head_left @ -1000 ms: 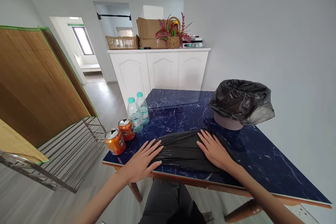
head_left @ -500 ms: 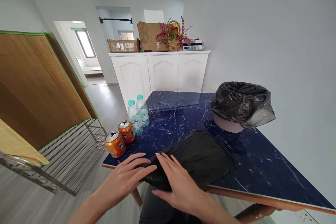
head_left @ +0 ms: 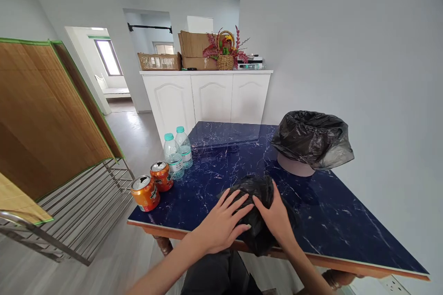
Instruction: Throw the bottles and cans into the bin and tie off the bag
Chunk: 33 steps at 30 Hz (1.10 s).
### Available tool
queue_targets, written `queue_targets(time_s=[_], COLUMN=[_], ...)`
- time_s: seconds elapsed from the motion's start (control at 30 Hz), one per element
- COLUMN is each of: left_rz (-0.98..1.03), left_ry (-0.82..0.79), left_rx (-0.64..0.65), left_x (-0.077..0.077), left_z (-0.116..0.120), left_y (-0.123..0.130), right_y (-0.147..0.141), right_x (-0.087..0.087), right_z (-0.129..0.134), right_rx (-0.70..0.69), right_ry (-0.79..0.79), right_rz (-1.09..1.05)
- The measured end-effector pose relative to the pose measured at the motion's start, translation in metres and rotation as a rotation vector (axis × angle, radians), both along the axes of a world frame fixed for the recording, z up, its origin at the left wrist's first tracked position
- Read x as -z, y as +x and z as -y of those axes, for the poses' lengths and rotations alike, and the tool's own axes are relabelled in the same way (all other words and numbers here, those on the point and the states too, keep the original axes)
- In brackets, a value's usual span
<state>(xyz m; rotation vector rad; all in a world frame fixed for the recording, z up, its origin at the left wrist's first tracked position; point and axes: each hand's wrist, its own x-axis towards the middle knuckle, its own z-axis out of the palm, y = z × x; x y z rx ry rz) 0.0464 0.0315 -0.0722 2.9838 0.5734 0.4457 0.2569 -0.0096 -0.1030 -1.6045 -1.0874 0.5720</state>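
Observation:
A crumpled black plastic bag (head_left: 258, 230) lies at the front edge of the dark blue table, bunched between both hands. My left hand (head_left: 226, 221) rests on the bag's left side, its fingers spread. On the right side, my right hand (head_left: 275, 214) presses the bag with thumb and fingers apart; some fingertips are hidden by the plastic. Farther right stands a pale bin (head_left: 296, 166) lined with another black bag (head_left: 311, 140).
Two orange cans (head_left: 145, 193) and two clear bottles (head_left: 173, 156) with teal caps stand along the blue table's (head_left: 221, 161) left edge. A metal rack (head_left: 79, 221) is at left. Behind is a white cabinet (head_left: 176, 97) with boxes and a flower basket (head_left: 225, 61).
The black bag went from flattened and wide to a smaller bunched heap. Both hands have moved right, and the right hand has turned to the bag's right side.

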Motion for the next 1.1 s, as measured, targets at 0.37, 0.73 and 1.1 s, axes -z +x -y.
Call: queue_targets(time_s=[0.37, 0.73, 1.1], left_rz=[-0.072, 0.023, 0.172], left_ry=[-0.109, -0.156, -0.403], left_rx=[0.065, 0.079, -0.285], left_x=[0.015, -0.003, -0.003], left_z=[-0.016, -0.022, -0.021], left_y=[0.007, -0.03, 0.005], right_y=[0.032, 0.033, 0.056], right_x=[0.037, 0.025, 0.013], right_z=[0.017, 0.071, 0.075], right_rx=[-0.291, -0.601, -0.06], right_ry=[-0.103, 0.108, 0.015], right_rz=[0.857, 0.931, 0.419])
